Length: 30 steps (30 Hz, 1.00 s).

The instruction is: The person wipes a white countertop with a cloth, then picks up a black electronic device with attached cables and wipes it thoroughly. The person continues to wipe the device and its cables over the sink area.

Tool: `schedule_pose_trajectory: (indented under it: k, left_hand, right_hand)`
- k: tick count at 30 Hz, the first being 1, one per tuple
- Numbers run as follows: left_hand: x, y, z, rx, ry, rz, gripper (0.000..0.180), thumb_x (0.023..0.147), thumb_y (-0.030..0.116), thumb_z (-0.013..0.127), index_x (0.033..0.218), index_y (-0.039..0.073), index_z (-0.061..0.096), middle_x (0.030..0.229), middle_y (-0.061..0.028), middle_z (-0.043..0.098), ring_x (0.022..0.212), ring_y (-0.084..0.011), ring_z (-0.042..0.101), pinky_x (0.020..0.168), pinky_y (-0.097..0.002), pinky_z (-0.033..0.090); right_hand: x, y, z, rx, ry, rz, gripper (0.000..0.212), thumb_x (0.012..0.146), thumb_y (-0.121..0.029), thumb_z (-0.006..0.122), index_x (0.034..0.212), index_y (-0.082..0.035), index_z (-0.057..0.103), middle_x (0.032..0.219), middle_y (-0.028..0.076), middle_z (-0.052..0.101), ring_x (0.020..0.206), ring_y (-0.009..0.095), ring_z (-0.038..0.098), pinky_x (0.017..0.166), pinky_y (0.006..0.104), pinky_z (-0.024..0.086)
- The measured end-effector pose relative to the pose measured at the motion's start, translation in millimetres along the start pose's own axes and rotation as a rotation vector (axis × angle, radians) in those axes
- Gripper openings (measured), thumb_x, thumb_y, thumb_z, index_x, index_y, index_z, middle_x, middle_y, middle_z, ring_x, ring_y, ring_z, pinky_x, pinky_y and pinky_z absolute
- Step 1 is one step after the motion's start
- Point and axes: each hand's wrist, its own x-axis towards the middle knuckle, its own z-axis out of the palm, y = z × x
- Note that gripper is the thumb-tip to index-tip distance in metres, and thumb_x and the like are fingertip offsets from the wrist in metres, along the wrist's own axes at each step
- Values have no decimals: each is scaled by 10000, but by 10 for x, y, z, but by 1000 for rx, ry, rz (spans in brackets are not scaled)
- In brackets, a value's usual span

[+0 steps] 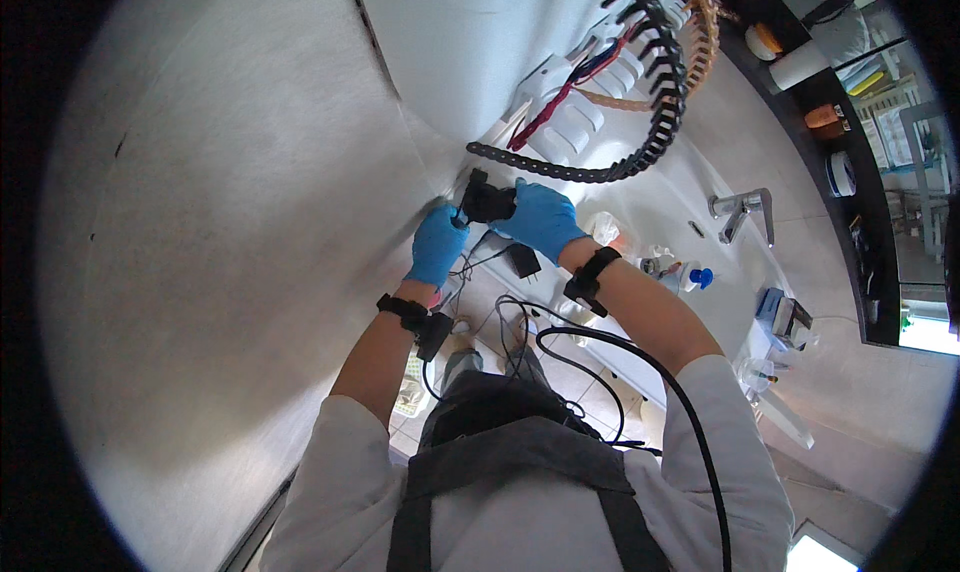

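Observation:
My left hand [438, 246] and my right hand [545, 220], both in blue gloves, meet by the pale wall. Between them is a small black object [485, 200] with a boxy outline; its exact kind does not show. The right hand's fingers wrap round its right side, and the left hand's fingers pinch its lower left edge. A black power adapter [522, 261] with prongs sits just below the right hand, near several thin cords [462, 274]. Close above the black object hangs the end of a black toothed headband [655, 122].
White hooks [575, 122] hold red and dark bands beside a rounded white appliance or cabinet [450, 52]. A brown toothed headband [705, 32] hangs there too. To the right are a chrome faucet [742, 212], a blue-capped bottle [695, 277] and a dark shelf [835, 172]. A black cable [650, 357] loops before me.

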Motion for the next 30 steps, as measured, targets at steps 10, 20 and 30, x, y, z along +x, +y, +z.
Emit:
schedule_pose_trajectory:
  k: [10, 20, 30]
  left_hand:
    - [-18, 157, 1, -427, 184, -43, 196, 898, 149, 515, 1069, 79, 579, 899, -109, 634, 763, -271, 607, 662, -338, 502]
    - [87, 223, -7, 91, 288, 263, 259, 867, 102, 524, 1123, 69, 545, 1114, -160, 587, 1006, -314, 579, 813, -377, 493]
    - [-47, 117, -21, 256, 166, 380, 322, 786, 138, 628, 1065, 9, 529, 1262, -166, 488, 1072, -328, 534, 875, -379, 468]
  right_hand:
    - [23, 168, 104, 74, 67, 65, 603, 594, -498, 728, 915, -2, 607, 890, 170, 629, 839, 321, 620, 728, 380, 493]
    - [4, 176, 58, 113, 83, 47, 609, 565, -484, 755, 916, -13, 593, 915, 181, 623, 860, 322, 612, 745, 389, 492]
    - [283, 815, 254, 344, 123, 120, 617, 562, -494, 752, 889, 3, 590, 917, 193, 618, 864, 317, 610, 752, 381, 492]
